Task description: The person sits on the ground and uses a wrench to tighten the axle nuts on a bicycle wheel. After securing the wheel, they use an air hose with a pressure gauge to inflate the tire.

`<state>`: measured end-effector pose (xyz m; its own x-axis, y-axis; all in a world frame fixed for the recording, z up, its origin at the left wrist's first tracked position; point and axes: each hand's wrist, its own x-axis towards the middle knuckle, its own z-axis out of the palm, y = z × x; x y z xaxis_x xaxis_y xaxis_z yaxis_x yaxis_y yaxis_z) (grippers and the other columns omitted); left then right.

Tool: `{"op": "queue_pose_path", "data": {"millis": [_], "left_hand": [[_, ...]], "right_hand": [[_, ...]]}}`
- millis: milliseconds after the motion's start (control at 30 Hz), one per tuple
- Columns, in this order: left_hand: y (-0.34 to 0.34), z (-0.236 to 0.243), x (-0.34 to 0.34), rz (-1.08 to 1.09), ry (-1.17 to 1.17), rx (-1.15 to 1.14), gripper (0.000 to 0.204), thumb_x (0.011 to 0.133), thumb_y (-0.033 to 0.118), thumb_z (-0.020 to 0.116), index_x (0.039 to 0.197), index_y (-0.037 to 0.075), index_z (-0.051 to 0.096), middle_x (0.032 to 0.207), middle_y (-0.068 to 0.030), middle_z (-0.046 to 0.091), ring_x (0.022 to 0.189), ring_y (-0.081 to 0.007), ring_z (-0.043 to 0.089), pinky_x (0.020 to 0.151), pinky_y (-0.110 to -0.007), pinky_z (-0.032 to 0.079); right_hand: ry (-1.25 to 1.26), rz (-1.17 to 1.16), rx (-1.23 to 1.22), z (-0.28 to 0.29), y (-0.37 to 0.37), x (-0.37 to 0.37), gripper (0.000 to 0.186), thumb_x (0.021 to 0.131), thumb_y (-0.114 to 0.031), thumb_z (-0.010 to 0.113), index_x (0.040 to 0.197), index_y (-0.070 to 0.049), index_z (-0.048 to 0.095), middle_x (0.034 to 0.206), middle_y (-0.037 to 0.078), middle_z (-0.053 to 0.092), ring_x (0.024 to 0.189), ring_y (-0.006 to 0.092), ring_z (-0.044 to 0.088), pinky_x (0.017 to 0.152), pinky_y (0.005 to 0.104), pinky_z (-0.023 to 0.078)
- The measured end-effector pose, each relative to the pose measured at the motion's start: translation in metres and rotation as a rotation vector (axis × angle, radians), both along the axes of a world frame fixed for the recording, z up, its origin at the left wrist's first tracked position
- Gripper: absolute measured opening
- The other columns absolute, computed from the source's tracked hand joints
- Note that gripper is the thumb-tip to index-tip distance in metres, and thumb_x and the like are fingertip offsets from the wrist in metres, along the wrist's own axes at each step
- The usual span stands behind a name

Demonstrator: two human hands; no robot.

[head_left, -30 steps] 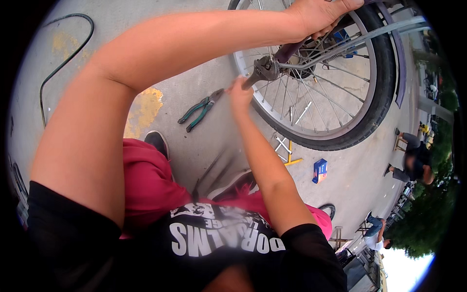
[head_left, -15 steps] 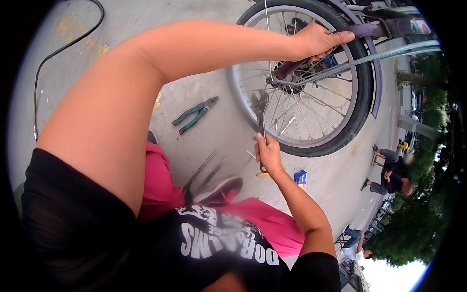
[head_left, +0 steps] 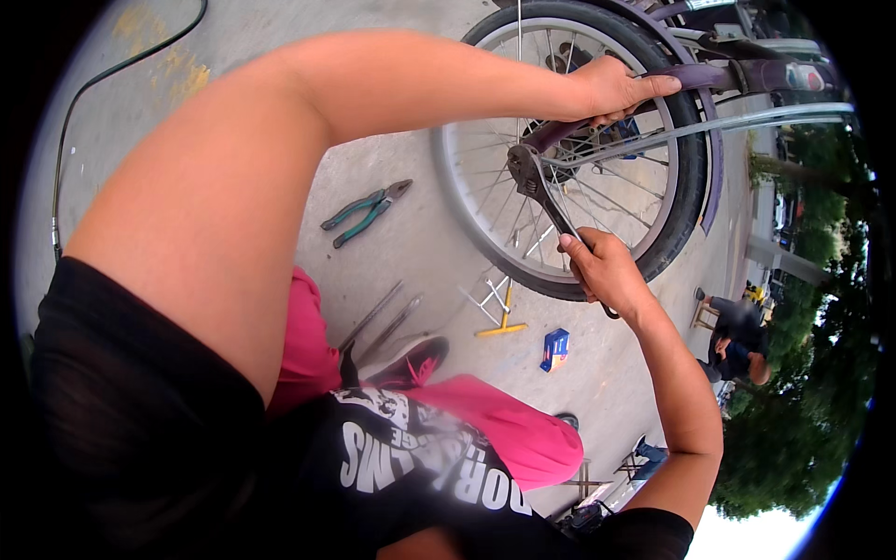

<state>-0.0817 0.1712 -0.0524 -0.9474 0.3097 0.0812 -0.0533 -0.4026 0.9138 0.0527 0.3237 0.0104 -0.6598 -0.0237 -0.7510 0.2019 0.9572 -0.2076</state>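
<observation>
A bicycle wheel [head_left: 455, 201] with a black tyre and silver rim fills the upper right. My left hand [head_left: 623, 91] is closed round the purple frame tube [head_left: 700, 77] beside the wheel, with the thumb stretched along it. My right hand [head_left: 605, 266] grips the handle of a dark adjustable wrench [head_left: 557, 211]. The wrench's jaws are at the end of the wheel's axle, where they cover the nut; whether they are seated on it I cannot tell. The handle slants down to the right, across the spokes.
Green-handled pliers [head_left: 367, 214] lie on the concrete left of the wheel. A yellow T-shaped tool [head_left: 505, 326], a silver cross-shaped tool [head_left: 488, 301] and a small blue box [head_left: 554, 349] lie below it. A black hose [head_left: 89, 107] curves at far left. A seated person [head_left: 737, 341] is at right.
My right hand has moved right and up, bringing the wrench's jaws from below the axle onto its end. My left hand still grips the tube. The yellow tool is now uncovered.
</observation>
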Motion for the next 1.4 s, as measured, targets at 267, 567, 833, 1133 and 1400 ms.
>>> {"op": "queue_pose_path", "data": {"millis": [267,567,833,1133,1400], "left_hand": [[0.000,-0.008,-0.006,0.011,0.001,-0.024,0.068,0.078,0.071,0.058,0.052,0.009,0.047,0.045,-0.0011,0.041,0.036,-0.0102,0.039,0.037,-0.025,0.033],[0.004,-0.013,-0.012,0.003,-0.054,-0.005,0.067,0.074,0.069,0.065,0.052,0.008,0.047,0.046,-0.0023,0.045,0.035,-0.0115,0.040,0.037,-0.027,0.035],[0.010,-0.015,-0.013,0.035,-0.046,0.026,0.067,0.075,0.066,0.066,0.053,0.006,0.050,0.043,-0.0029,0.044,0.033,-0.0103,0.041,0.036,-0.026,0.034],[0.012,-0.005,-0.009,0.067,-0.034,0.071,0.063,0.082,0.065,0.059,0.056,0.008,0.055,0.048,-0.0005,0.047,0.036,-0.0111,0.043,0.036,-0.026,0.031],[0.005,-0.005,-0.002,0.030,-0.033,0.111,0.062,0.084,0.063,0.058,0.054,0.010,0.050,0.045,0.0008,0.042,0.034,-0.0101,0.038,0.034,-0.027,0.028]], "right_hand": [[-0.183,0.089,0.095,0.028,-0.036,-0.047,0.034,0.099,-0.028,0.047,0.089,0.004,0.057,0.058,0.003,0.048,0.045,0.0122,0.047,0.040,0.0297,0.043],[-0.105,-0.035,0.025,-0.003,-0.025,-0.021,0.034,0.100,-0.030,0.045,0.088,0.000,0.054,0.056,0.000,0.044,0.042,0.0098,0.039,0.036,0.0288,0.035],[0.043,0.023,-0.040,-0.032,-0.007,-0.001,0.032,0.096,-0.025,0.050,0.088,0.005,0.053,0.065,0.018,0.055,0.055,0.0298,0.052,0.057,0.0415,0.045],[0.398,-0.202,-0.327,-0.194,0.029,0.058,0.038,0.093,-0.030,0.054,0.089,0.007,0.057,0.068,0.021,0.058,0.061,0.0326,0.059,0.057,0.0405,0.049],[0.440,-0.660,-0.695,-0.276,-0.054,0.055,0.033,0.095,-0.028,0.051,0.077,0.000,0.052,0.062,0.002,0.048,0.047,0.0116,0.049,0.042,0.0297,0.048]]}}
